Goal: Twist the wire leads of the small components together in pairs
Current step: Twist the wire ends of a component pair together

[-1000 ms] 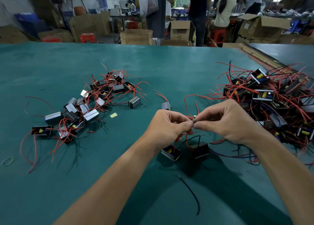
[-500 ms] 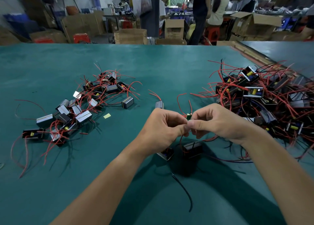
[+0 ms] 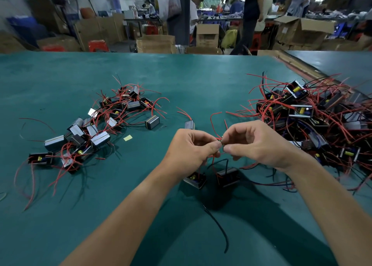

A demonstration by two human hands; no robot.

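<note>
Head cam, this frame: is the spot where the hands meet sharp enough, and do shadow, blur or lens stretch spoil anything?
Head view: sharp where the left hand and right hand pinch the red leads; head view: their dark shadow on the table dims the black component beneath; head view: background boxes are soft, and forearms splay at the bottom corners.

Bright, even overhead light; the arms cast soft shadows on the near table [image 3: 60, 215]. Far background blurs, edges bow.

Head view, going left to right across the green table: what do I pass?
Left pile of wired components → left hand → pinched red wire leads → right hand → larger right pile of wired components.
</note>
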